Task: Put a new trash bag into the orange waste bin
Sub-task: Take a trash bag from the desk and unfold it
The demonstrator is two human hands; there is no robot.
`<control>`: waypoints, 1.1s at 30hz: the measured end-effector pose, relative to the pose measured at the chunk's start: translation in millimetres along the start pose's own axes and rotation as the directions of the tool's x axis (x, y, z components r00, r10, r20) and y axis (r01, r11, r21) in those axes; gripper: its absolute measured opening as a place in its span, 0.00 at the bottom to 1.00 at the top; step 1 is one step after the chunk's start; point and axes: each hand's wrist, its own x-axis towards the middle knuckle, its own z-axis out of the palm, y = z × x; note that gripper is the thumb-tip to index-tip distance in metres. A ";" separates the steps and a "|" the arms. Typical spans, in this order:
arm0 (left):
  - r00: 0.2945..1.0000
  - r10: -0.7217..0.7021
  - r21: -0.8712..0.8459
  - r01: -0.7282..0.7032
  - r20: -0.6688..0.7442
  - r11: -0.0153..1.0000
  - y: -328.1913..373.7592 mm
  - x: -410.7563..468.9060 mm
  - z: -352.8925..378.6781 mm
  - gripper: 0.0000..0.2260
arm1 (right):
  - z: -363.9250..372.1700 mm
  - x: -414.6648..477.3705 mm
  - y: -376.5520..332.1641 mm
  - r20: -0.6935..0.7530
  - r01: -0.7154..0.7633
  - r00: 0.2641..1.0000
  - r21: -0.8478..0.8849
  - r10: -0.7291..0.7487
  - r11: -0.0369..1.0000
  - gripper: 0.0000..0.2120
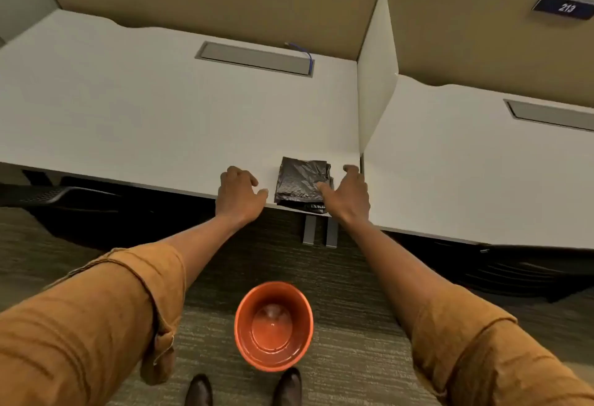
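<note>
A folded stack of dark, crinkled, glossy trash bags (302, 182) is seen lying at the front edge of the white desk (144, 116), slightly overhanging it. It is touched by the thumb of the right hand (348, 193), whose fingers are spread open, nothing gripped. The left hand (239, 192) is rested loosely curled just beside, empty. The orange waste bin (274, 325), round and unlined, is stood on the carpet (353, 357) below.

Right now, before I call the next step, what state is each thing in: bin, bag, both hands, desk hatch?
Round orange plastic waste bin: upright on the carpet, unlined, empty.
Dark folded plastic trash bags: folded flat, stacked at the desk edge.
Left hand: open, empty, resting on the desk edge.
Right hand: open, thumb touching the top bag, not gripping.
Grey desk cable hatch: closed.
</note>
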 end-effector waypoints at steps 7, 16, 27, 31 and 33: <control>0.954 -0.277 -0.400 0.299 0.113 0.866 8.0 49.7 60.0 0.21 | 33.5 34.1 36.5 0.030 -0.130 0.991 0.015 0.130 0.991 0.38; 0.957 -0.286 -0.347 0.285 0.050 0.893 22.9 60.2 79.8 0.07 | 63.9 62.5 51.3 0.051 -0.184 0.982 0.059 0.181 0.981 0.27; 0.911 -0.366 -0.678 0.391 0.191 0.622 36.7 37.3 51.2 0.02 | 53.5 42.9 29.5 -0.032 -0.155 0.980 0.496 0.196 0.854 0.04; 0.847 -0.385 -0.827 0.487 0.367 0.282 39.4 16.3 29.3 0.11 | 40.4 15.1 18.2 0.031 -0.077 0.997 0.655 0.075 0.752 0.03; 0.822 -0.367 -0.837 0.520 0.435 0.171 34.9 2.5 19.4 0.16 | 33.8 -4.8 10.0 0.052 -0.042 0.999 0.693 0.007 0.720 0.03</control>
